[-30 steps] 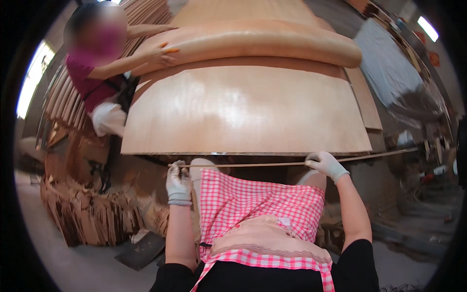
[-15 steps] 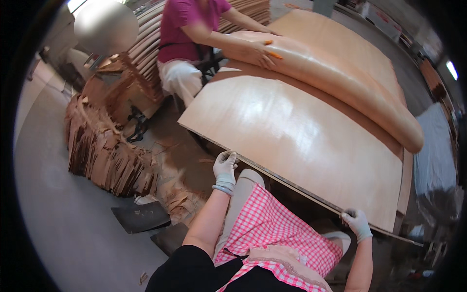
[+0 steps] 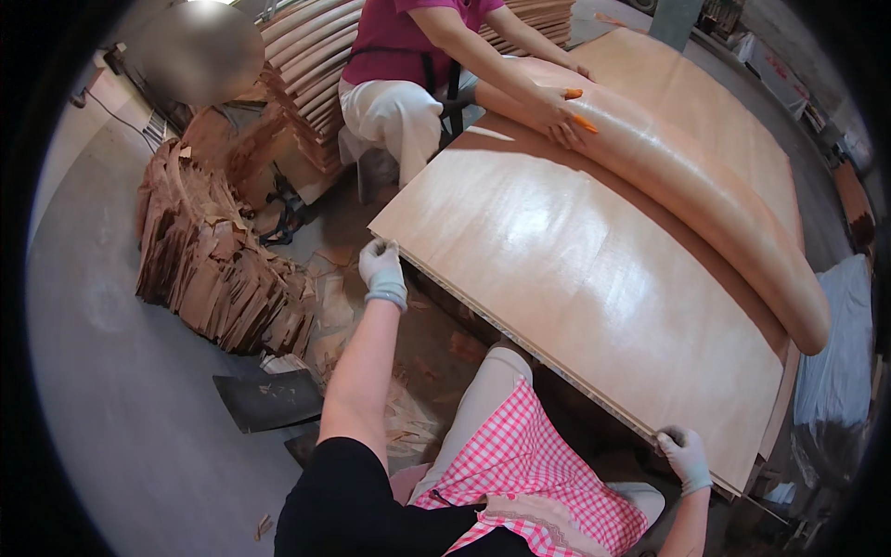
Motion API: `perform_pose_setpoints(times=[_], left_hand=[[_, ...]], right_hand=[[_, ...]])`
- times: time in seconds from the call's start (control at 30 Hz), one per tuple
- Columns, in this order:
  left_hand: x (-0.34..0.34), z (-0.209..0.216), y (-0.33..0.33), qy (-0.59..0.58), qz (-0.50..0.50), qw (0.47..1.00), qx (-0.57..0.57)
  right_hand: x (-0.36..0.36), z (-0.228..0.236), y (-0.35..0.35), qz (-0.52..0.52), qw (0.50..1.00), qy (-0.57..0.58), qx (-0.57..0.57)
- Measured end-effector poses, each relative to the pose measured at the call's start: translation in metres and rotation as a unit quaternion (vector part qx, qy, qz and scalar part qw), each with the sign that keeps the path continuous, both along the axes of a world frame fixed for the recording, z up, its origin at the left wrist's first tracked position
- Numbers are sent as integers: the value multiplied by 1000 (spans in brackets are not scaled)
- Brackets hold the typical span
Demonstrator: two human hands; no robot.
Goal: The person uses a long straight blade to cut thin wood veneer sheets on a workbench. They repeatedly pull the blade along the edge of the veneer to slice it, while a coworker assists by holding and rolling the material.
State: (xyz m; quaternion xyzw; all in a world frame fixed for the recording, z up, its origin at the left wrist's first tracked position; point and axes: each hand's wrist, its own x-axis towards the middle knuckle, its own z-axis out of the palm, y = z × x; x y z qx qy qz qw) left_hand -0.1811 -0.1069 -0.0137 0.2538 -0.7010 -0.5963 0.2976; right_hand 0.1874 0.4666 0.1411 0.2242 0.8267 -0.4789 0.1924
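Note:
A wide, pale wood veneer sheet (image 3: 557, 269) lies on a low stack in front of me, light shining off its surface. My gloved left hand (image 3: 382, 271) pinches its near edge close to the left corner. Farther right along this edge, my gloved right hand (image 3: 685, 457) is closed on the sheet near its right corner. The fingertips under the edge are hidden. Across the sheet's far part lies a rolled-over veneer (image 3: 677, 167), reddish tan. A co-worker's hand (image 3: 564, 121) with orange finger covers rests on that roll.
The co-worker in a magenta top (image 3: 394, 42) sits at the far left side. A ragged stack of brown veneer scraps (image 3: 200, 251) stands on the floor at left, near a dark curved sheet (image 3: 267, 401). Clear plastic sheeting (image 3: 835, 343) hangs at right.
My left hand has moved left along the near edge to the sheet's corner. My right hand stays near the right corner. The view has shifted a little; the co-worker still holds the roll.

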Motion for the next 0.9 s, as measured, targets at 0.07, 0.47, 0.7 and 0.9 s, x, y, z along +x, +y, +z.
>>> perform_pose_setpoints(times=[0.07, 0.47, 0.7, 0.9], left_hand=[[-18, 7, -12, -17, -20, 1000, 0], [-53, -1, -42, -76, -2, 993, -91], [-56, -11, -42, -86, -6, 992, -87], [-59, -28, -62, -96, 10, 979, -177]], right_hand=[[16, -6, 26, -29, 999, -9, 25], [23, -9, 41, 90, 931, 103, 338], [-2, 24, 28, 178, 876, 37, 447], [10, 13, 40, 47, 962, -57, 263]])
